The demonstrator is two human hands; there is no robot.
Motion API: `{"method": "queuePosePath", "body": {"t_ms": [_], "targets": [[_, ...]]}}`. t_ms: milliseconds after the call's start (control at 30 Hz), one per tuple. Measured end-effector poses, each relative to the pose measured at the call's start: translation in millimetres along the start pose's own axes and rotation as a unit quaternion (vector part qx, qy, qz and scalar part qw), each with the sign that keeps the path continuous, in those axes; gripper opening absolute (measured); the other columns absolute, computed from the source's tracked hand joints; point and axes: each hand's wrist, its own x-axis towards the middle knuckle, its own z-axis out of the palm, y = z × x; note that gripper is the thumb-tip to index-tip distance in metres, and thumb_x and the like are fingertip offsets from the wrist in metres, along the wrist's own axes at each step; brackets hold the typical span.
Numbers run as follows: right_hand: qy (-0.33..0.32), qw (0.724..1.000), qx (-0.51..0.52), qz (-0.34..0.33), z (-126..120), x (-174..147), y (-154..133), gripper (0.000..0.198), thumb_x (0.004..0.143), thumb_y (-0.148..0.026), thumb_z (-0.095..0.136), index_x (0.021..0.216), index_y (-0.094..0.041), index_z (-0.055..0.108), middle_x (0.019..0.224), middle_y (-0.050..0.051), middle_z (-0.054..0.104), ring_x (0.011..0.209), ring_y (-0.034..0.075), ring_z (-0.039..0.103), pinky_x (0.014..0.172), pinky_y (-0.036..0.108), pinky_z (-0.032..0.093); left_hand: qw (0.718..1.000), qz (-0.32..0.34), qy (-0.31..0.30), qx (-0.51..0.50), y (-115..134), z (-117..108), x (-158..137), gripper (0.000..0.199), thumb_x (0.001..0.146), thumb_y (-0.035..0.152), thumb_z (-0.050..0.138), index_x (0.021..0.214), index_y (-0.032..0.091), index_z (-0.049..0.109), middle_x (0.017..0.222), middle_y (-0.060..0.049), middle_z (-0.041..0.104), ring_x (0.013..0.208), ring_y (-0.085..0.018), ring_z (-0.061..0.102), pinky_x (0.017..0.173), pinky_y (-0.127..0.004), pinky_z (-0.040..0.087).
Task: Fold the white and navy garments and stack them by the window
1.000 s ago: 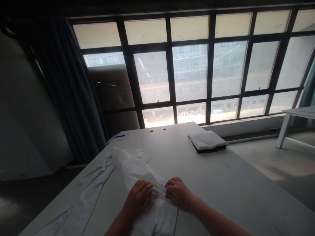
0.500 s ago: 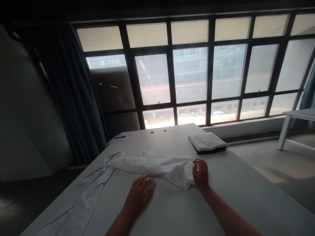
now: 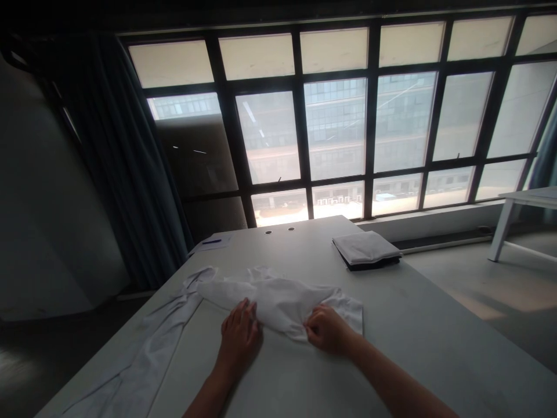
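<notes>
A crumpled white garment (image 3: 278,299) lies across the white table (image 3: 278,377), its kind not clear from its folds. A long part (image 3: 150,342) of it runs down the table's left side towards me. My right hand (image 3: 326,328) is closed, pinching the garment's near edge right of the middle. Beyond that hand, a flat end of the cloth reaches further right. My left hand (image 3: 241,334) rests at the near edge with its fingers stretched out on the fabric and partly bent; its palm is hidden.
A folded stack (image 3: 366,248), white cloth over something black, sits near the table's right edge. At the far left corner lie paper and a pen (image 3: 212,241). Two round holes are set in the table's far end. Another white table (image 3: 528,200) stands at right.
My right hand has moved left from the garment's right end and closed on its near edge. The left hand has shifted slightly left and up onto the cloth.
</notes>
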Motion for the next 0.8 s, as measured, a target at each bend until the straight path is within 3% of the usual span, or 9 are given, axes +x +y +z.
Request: {"method": "queuePosePath", "body": {"t_ms": [100, 167, 300, 367, 433, 500, 600, 700, 800], "targets": [[-0.035, 0.999, 0.003, -0.027, 8.0, -1.7, -1.3, 0.021, 0.078, -0.024, 0.057, 0.061, -0.021, 0.069, 0.059, 0.001, 0.069, 0.054, 0.013, 0.053, 0.062, 0.025, 0.038, 0.999, -0.020, 0.018, 0.022, -0.2, -2.0, 2.5, 0.048, 0.098, 0.036, 0.042, 0.144, 0.023, 0.050, 0.155, -0.014, 0.045, 0.144, -0.032, 0.038, 0.110, -0.049, 0.033], [-0.036, 0.998, 0.002, -0.043, 16.3, -2.5, -4.7, 0.019, 0.077, -0.026, 0.060, 0.060, -0.021, 0.067, 0.058, 0.000, 0.067, 0.051, 0.013, 0.049, 0.059, 0.025, 0.035, 0.999, -0.015, -0.007, 0.032, -0.7, -0.1, 1.3, 0.051, 0.099, 0.039, 0.042, 0.148, 0.024, 0.048, 0.155, -0.012, 0.047, 0.145, -0.032, 0.037, 0.112, -0.049, 0.029], [0.094, 0.995, -0.006, -0.033, 21.6, 1.0, -4.7, 0.022, 0.088, -0.025, 0.052, 0.070, -0.021, 0.065, 0.073, 0.003, 0.069, 0.072, 0.017, 0.058, 0.079, 0.029, 0.040, 0.992, -0.010, -0.122, 0.014, 1.4, -1.0, 0.1, 0.052, 0.099, 0.039, 0.041, 0.150, 0.030, 0.046, 0.133, -0.008, 0.066, 0.126, -0.027, 0.056, 0.106, -0.043, 0.034], [0.162, 0.986, -0.008, 0.026, 17.8, 5.0, 3.8, 0.019, 0.091, -0.022, 0.049, 0.079, -0.021, 0.065, 0.085, 0.006, 0.069, 0.087, 0.019, 0.060, 0.088, 0.031, 0.039, 0.987, -0.016, -0.162, 0.015, 3.1, -7.8, 3.4, 0.055, 0.096, 0.041, 0.046, 0.150, 0.030, 0.046, 0.121, -0.007, 0.070, 0.115, -0.026, 0.061, 0.099, -0.040, 0.038], [0.187, 0.977, -0.009, 0.098, 12.8, 8.1, 17.7, 0.015, 0.090, -0.023, 0.051, 0.089, -0.021, 0.065, 0.097, 0.008, 0.069, 0.097, 0.022, 0.059, 0.092, 0.033, 0.038, 0.982, -0.012, -0.187, 0.013, 3.9, -17.4, 8.4, 0.062, 0.092, 0.045, 0.053, 0.151, 0.029, 0.044, 0.111, -0.007, 0.071, 0.108, -0.026, 0.062, 0.093, -0.037, 0.039], [0.176, 0.972, -0.007, 0.153, 8.6, 8.9, 33.6, 0.021, 0.088, -0.028, 0.056, 0.105, -0.021, 0.066, 0.111, 0.009, 0.068, 0.107, 0.024, 0.058, 0.097, 0.035, 0.036, 0.977, -0.014, -0.211, 0.001, 3.6, -26.6, 12.4, 0.073, 0.088, 0.051, 0.058, 0.154, 0.027, 0.038, 0.102, -0.006, 0.071, 0.101, -0.026, 0.063, 0.087, -0.033, 0.041], [0.098, 0.979, 0.000, 0.178, 4.2, 6.0, 51.7, 0.041, 0.087, -0.040, 0.061, 0.124, -0.022, 0.062, 0.122, 0.010, 0.067, 0.117, 0.027, 0.056, 0.102, 0.038, 0.032, 0.968, -0.049, -0.247, -0.004, 2.5, -33.7, 13.4, 0.082, 0.083, 0.061, 0.063, 0.152, 0.022, 0.041, 0.091, -0.004, 0.071, 0.088, -0.026, 0.065, 0.078, -0.032, 0.042], [0.019, 0.986, -0.005, 0.164, -1.8, 2.9, 57.3, 0.032, 0.090, -0.039, 0.059, 0.116, -0.024, 0.066, 0.116, 0.008, 0.069, 0.114, 0.027, 0.058, 0.099, 0.039, 0.032, 0.968, -0.043, -0.248, -0.002, 3.3, -33.7, 10.3, 0.062, 0.079, 0.060, 0.066, 0.128, 0.022, 0.062, 0.092, -0.005, 0.071, 0.089, -0.026, 0.064, 0.082, -0.034, 0.041], [0.006, 0.989, -0.012, 0.146, -14.0, 3.7, 55.0, 0.018, 0.089, -0.028, 0.058, 0.104, -0.024, 0.068, 0.110, 0.006, 0.071, 0.109, 0.025, 0.059, 0.096, 0.038, 0.032, 0.980, -0.002, -0.198, 0.011, 6.3, -32.3, 8.0, 0.043, 0.074, 0.054, 0.073, 0.102, 0.022, 0.068, 0.107, -0.009, 0.069, 0.106, -0.030, 0.060, 0.092, -0.038, 0.038]]}}
